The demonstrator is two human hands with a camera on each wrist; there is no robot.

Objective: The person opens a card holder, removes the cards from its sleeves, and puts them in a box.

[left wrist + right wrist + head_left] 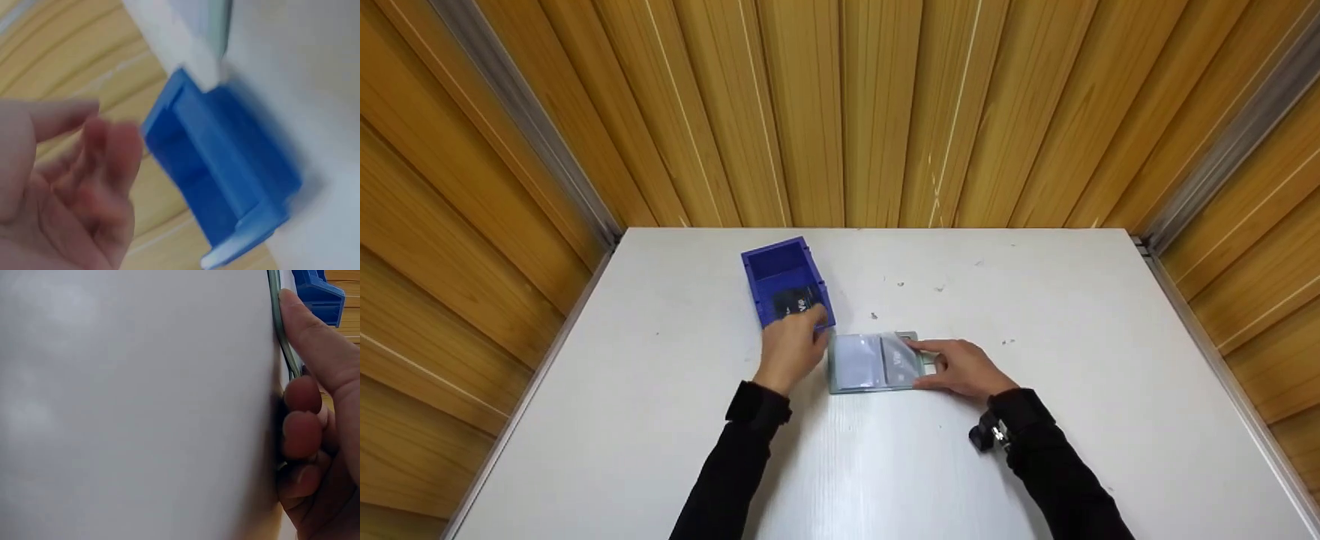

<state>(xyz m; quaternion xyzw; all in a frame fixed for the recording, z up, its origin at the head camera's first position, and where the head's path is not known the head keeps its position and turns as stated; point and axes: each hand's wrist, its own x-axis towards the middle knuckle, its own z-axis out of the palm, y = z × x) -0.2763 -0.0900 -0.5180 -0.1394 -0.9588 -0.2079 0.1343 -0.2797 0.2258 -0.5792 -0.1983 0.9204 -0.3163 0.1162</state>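
Observation:
A card holder (858, 361) with clear plastic sleeves and a greenish edge lies unfolded on the white table. My right hand (964, 367) grips its right end, thumb on the near edge and fingers on the far side. In the right wrist view, the holder's green rim (277, 315) shows beside the thumb. My left hand (791, 349) is over the near end of a blue plastic bin (765, 259), in which a dark card (793, 301) with light lettering lies. Blurred in the left wrist view, the left fingers (124, 152) are loosely bent with nothing visible between them.
The white table (697, 420) carries small dark specks beyond the holder. Wood-patterned walls (877, 112) stand behind it and at both sides, with metal posts at the corners. The bin stands left of and beyond the holder, close to its corner.

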